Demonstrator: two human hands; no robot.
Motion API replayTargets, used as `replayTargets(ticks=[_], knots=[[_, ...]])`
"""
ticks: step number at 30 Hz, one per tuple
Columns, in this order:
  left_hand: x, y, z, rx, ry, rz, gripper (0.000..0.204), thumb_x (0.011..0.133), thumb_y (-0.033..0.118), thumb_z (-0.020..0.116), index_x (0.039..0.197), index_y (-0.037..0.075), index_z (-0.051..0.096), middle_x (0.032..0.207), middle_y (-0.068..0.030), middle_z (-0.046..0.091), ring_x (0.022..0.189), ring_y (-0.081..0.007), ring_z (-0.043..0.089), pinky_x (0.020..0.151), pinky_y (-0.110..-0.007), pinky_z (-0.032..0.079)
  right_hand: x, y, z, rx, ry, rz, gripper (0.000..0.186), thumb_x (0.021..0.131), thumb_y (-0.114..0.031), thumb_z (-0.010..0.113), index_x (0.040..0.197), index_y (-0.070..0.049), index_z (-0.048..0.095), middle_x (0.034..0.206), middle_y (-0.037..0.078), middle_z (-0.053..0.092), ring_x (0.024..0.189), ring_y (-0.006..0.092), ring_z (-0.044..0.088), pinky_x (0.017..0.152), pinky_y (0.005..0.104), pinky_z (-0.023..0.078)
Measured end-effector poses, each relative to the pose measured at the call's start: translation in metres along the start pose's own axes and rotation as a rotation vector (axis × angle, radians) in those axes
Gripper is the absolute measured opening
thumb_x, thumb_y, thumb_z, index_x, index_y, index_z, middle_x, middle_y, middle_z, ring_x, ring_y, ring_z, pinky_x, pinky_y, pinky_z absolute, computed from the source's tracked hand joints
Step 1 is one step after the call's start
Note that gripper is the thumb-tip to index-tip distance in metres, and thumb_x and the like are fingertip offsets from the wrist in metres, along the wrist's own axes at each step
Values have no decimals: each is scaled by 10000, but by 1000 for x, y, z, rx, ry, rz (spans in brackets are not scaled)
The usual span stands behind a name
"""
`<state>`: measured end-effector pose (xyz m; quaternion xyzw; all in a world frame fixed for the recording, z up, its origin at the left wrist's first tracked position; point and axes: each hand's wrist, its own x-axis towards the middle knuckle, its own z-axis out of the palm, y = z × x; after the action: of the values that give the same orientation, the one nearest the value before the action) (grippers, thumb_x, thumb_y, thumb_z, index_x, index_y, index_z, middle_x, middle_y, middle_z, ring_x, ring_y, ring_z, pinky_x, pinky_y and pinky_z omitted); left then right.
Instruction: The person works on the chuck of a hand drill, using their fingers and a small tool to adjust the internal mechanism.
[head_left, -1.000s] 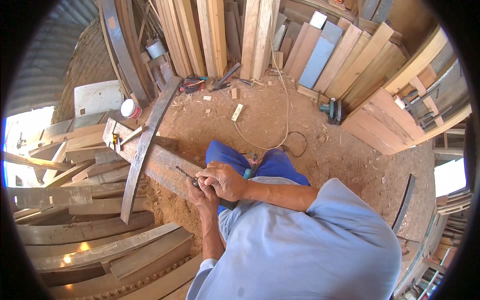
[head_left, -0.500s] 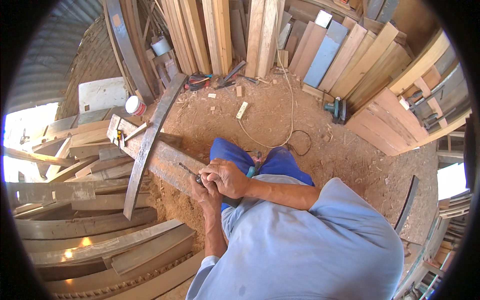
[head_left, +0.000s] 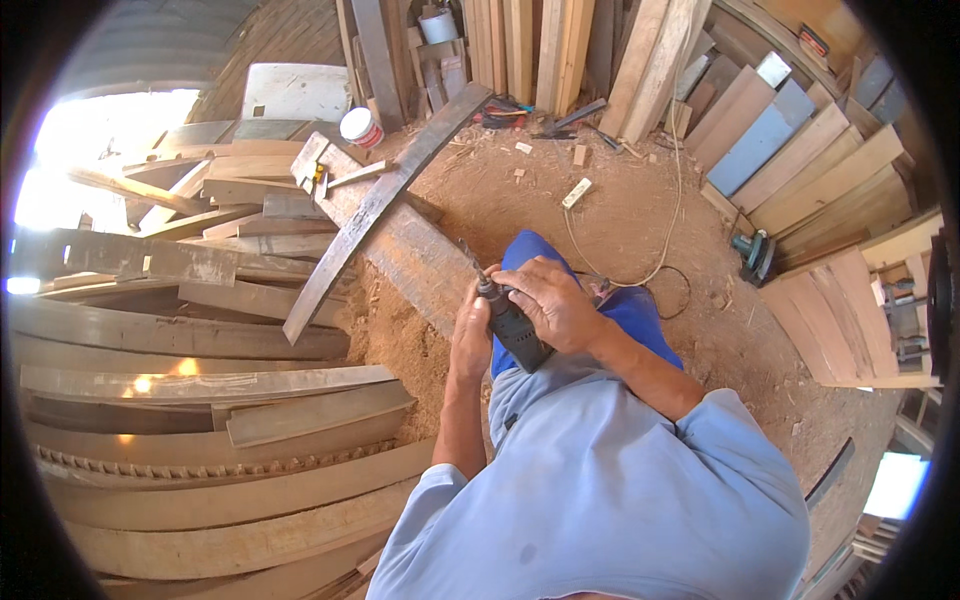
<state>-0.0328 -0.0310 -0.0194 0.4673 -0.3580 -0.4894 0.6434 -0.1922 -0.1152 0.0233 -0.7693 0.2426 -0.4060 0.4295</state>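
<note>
Gripping a power drill (head_left: 518,338) around its front with the left hand (head_left: 470,335), with fingers of the right hand (head_left: 553,300) closed in at the chuck (head_left: 487,287), exact pinch too small to tell. Held over the blue trousers (head_left: 640,325), with bit (head_left: 467,252) aimed away, just beside a worn plank (head_left: 425,265). Probably hefty, rigid, hard-cased; best taken by body or handle, clear of the slim, likely sharp bit. Farther left, across that plank, a dark board (head_left: 385,210); beyond it, a tape measure (head_left: 320,176). Far right, a teal power tool (head_left: 752,255).
</note>
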Motion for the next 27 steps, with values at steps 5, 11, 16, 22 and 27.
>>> replayTargets(ticks=[5, 11, 16, 22, 27], knots=[[0, 7, -14, 98, -104, -109, 540, 1043, 358, 494, 1404, -41, 446, 1282, -153, 598, 1172, -235, 581, 1033, -372, 442, 5, 13, -14, -255, -30, -130, 266, 891, -118, 662, 1150, -66, 701, 963, 92, 679, 953, 301, 593, 871, 433, 459], [-4, 4, -8, 241, 12, -85, 517, 1000, 347, 621, 1341, -26, 511, 1117, -119, 682, 1036, -185, 641, 920, -334, 509, 2, -5, -10, -41, -12, 100, 201, 903, -110, 682, 1090, -38, 677, 965, 138, 675, 921, 323, 632, 848, 411, 505], [-4, -1, -4, 22, 136, -7, 429, 1046, 284, 546, 1349, -19, 542, 1101, -92, 685, 1021, -154, 634, 922, -300, 507, -1, 0, -4, -45, -58, 159, 185, 890, -106, 700, 1055, -34, 655, 968, 143, 662, 914, 317, 636, 832, 406, 509], [-1, 4, -11, -44, 80, -84, 419, 1056, 284, 522, 1325, -37, 549, 1103, -88, 689, 987, -152, 656, 870, -305, 526, 2, 0, -1, -28, -39, 48, 166, 883, -92, 706, 1033, -32, 666, 937, 140, 652, 893, 315, 623, 811, 407, 499], [-1, 1, -14, -42, 92, -91, 418, 1040, 297, 559, 1280, -44, 584, 1118, -98, 689, 1011, -160, 659, 895, -309, 524, 7, -2, -3, -142, -29, -125, 197, 827, -49, 727, 1017, -47, 676, 907, 121, 678, 897, 321, 615, 825, 419, 490]])
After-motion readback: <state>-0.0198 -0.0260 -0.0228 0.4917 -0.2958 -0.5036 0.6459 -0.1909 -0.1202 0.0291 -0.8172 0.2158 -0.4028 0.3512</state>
